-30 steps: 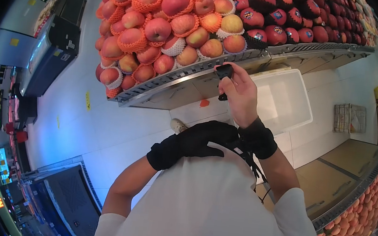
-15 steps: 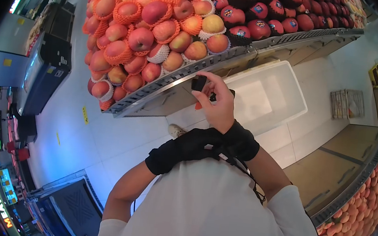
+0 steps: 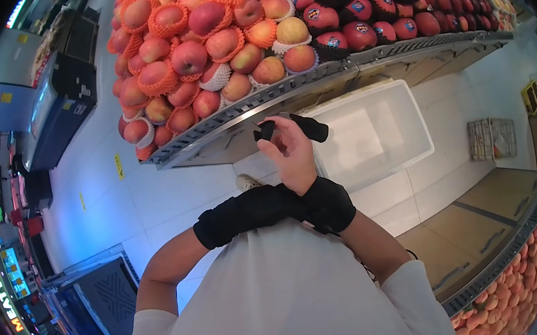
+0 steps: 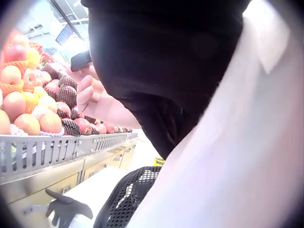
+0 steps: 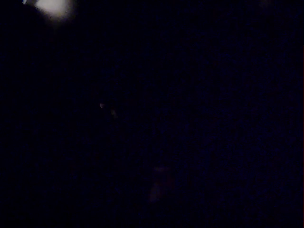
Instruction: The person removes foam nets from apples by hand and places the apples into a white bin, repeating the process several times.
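Note:
In the head view, my bare right hand (image 3: 293, 157) pinches a small black object (image 3: 264, 130) between thumb and fingers, and a black rounded piece (image 3: 309, 128) shows behind its fingers. My left hand (image 3: 267, 206), in black covering, lies across my front and passes under the right wrist; its fingers are hidden. The left wrist view shows the bare right hand (image 4: 102, 102) near a black piece (image 4: 80, 61), beside a large black cuff (image 4: 161, 52). A dark hand-shaped form (image 4: 69, 209) appears low there; I cannot tell what it is. The right wrist view is nearly all dark.
Apples (image 3: 191, 59), many in foam nets, fill the display behind a slotted metal rail (image 3: 249, 104). A white tub (image 3: 378, 130) stands below it. Wire crates (image 3: 491, 140) are on the floor at the right, and more fruit (image 3: 496, 319) lies at lower right.
The right hand has moved left and slightly down, with the black object still pinched. The left hand has slid further beneath the right wrist. The display has shifted left in the head view.

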The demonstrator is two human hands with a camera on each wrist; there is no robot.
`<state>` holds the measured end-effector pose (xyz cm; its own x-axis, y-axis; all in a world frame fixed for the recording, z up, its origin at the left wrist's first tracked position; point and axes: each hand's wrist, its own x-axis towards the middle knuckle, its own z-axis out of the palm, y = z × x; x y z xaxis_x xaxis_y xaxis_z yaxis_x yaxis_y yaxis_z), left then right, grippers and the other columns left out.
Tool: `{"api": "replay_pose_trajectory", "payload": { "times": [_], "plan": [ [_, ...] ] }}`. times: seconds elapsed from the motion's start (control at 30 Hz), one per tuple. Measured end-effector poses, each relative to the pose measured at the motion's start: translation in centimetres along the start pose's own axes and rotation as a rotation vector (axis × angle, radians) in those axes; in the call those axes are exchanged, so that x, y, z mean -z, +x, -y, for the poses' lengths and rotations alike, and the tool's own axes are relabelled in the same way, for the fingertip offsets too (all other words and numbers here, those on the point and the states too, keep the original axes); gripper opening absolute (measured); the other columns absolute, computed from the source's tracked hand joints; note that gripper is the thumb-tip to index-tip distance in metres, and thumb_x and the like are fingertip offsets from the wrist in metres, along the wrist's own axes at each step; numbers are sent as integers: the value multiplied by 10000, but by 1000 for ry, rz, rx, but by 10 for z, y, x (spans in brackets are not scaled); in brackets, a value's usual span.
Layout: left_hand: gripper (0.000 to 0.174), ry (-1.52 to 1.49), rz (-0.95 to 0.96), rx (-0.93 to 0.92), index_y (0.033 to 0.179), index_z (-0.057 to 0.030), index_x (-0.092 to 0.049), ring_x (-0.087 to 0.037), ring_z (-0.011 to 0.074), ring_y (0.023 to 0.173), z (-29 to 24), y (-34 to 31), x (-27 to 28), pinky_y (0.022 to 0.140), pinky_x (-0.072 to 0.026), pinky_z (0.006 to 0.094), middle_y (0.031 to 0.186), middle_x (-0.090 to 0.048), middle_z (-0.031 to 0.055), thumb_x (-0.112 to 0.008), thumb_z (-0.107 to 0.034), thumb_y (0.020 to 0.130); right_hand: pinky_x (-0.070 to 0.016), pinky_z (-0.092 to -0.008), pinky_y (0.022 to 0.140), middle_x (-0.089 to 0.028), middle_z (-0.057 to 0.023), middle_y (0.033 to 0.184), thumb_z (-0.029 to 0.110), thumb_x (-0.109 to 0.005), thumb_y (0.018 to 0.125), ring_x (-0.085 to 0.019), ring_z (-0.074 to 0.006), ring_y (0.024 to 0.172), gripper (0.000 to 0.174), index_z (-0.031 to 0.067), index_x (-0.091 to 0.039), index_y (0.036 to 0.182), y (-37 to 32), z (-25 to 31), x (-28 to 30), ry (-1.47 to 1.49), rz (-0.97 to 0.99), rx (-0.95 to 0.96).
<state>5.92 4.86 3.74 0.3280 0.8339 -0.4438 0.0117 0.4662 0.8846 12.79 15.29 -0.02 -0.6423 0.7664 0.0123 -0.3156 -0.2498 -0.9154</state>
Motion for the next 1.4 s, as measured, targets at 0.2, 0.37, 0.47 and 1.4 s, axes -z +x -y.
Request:
{"api": "replay_pose_trajectory", "payload": {
  "times": [0.2, 0.37, 0.47, 1.4],
  "plan": [
    [253, 136, 24, -31, 1145, -23, -680, -644, 151, 989, -9, 0, 6, 902, -491, 300, 1061, -710, 71, -590, -150, 945, -447, -213, 740, -615, -19, 1127, -18, -679, 868, -531, -46, 817, 448, 22, -514, 1283, 1, 4, 3, -30, 54, -81],
    [243, 517, 65, -236, 1143, -50, -684, -653, 175, 985, 5, -2, 17, 891, -500, 306, 1054, -711, 74, -618, -157, 935, -431, -216, 662, -594, 4, 874, 76, -748, 828, -518, -59, 725, 463, 36, -561, 1249, -1, 5, 2, -166, -73, 17],
    [238, 117, 39, 92, 1128, -59, -686, -660, 187, 967, 13, -3, 21, 877, -510, 309, 1046, -710, 78, -642, -171, 923, -415, -211, 675, -594, 14, 876, 33, -722, 833, -513, -58, 733, 449, 39, -560, 1251, -4, 4, -2, -173, -49, 59],
    [203, -56, -326, -93, 1078, -17, -677, -637, 131, 889, 91, 7, 43, 731, -506, 282, 972, -681, 23, -683, -121, 904, -504, -336, 767, -660, -110, 860, 223, -783, 782, -654, -264, 833, 320, 48, -580, 958, -57, 67, 58, -745, 765, -333]
  ]
}}
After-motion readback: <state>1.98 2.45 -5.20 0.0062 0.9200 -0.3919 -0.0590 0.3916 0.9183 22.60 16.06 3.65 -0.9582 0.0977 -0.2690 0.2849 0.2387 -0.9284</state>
